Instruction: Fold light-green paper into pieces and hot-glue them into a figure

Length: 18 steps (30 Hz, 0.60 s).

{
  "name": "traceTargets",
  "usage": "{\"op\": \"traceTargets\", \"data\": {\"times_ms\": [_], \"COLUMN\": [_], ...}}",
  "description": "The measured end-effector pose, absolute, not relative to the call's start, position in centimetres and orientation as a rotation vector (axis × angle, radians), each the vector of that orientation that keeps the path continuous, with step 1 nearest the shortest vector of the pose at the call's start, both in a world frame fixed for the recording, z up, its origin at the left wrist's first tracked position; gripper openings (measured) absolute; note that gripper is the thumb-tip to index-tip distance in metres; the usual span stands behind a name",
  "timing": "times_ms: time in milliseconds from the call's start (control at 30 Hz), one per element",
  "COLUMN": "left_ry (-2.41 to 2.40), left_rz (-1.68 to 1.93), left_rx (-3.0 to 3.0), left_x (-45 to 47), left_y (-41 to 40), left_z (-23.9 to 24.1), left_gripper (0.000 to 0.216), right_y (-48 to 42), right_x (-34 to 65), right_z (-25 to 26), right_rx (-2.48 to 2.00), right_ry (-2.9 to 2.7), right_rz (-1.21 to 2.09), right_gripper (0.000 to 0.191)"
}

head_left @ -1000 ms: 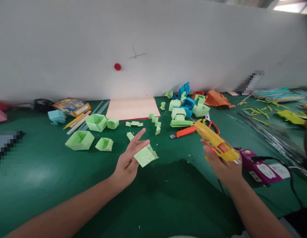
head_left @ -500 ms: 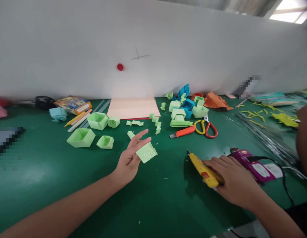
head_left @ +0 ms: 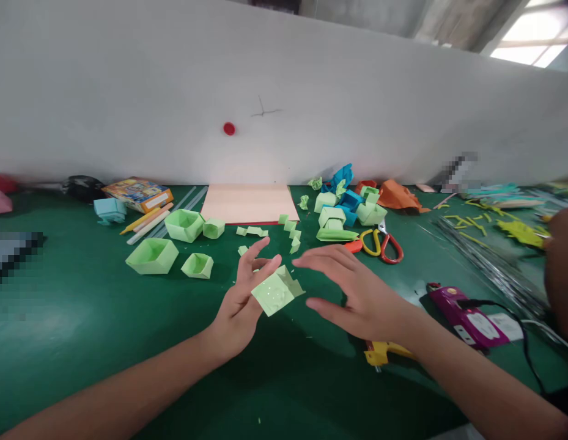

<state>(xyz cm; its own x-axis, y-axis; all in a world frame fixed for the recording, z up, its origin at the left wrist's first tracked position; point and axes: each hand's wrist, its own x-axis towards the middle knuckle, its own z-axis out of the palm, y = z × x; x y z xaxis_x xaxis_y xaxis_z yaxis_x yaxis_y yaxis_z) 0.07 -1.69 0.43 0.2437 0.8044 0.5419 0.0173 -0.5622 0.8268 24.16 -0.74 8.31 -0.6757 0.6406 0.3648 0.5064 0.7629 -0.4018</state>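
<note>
A small folded green paper (head_left: 273, 293) is held in the left hand (head_left: 238, 310) above the middle of the surface (head_left: 73, 348), its face marked with small pale spots; the grip is partly hidden by the paper itself. Nothing is held in the right hand (head_left: 357, 293), which is poised just beside the paper without touching it, its thumb set wide of the fingers. Under the right wrist, the yellow glue gun (head_left: 379, 353) is laid on the surface and partly covered. Beyond the hands, green scraps (head_left: 291, 231) are scattered before a peach sheet (head_left: 250, 203), which is placed at the middle of the far edge. To the left of the hands, four green boxes (head_left: 152, 256) are grouped, with pens (head_left: 146, 223) and a printed carton (head_left: 139, 194) set behind them, toward the far left corner. To the right of the sheet, green and blue pieces (head_left: 350, 203) are heaped near the far edge, flanked by orange paper (head_left: 400, 195). In front of the heap, the scissors (head_left: 391, 249) are laid beside a cutter (head_left: 354, 245), mostly hidden by the right hand. Toward the right edge, a purple adapter (head_left: 462, 316) is placed, and clear rods (head_left: 494, 263) are bunched behind it.
</note>
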Motion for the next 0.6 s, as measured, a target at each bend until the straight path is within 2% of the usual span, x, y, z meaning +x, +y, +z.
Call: {"op": "traceTargets", "data": {"times_ms": [233,333,500,600], "left_ry": [0.715,0.719,0.734,0.750], "left_rz": [1.476,1.462,1.471,1.472], "left_rx": [1.862,1.869,1.864,1.867], "left_x": [-0.4,-0.3,-0.2,-0.3], "left_y": [-1.9,-1.8,-1.7,-1.7], "left_z": [0.8,1.1,1.2,1.0], "left_gripper": [0.050,0.049,0.049,0.047], "right_y": [1.8,2.0,2.0,1.7], "right_x": [19.2,19.0,19.1,18.8], "right_z": [7.2,7.1,7.2,7.1], "right_rx": [-0.534,-0.488,-0.417,-0.422], "right_ry": [-2.187,-2.135,-2.163,-2.139], "right_rz": [0.668,0.713,0.590,0.680], "right_gripper": [0.018,0.014,0.005,0.005]}}
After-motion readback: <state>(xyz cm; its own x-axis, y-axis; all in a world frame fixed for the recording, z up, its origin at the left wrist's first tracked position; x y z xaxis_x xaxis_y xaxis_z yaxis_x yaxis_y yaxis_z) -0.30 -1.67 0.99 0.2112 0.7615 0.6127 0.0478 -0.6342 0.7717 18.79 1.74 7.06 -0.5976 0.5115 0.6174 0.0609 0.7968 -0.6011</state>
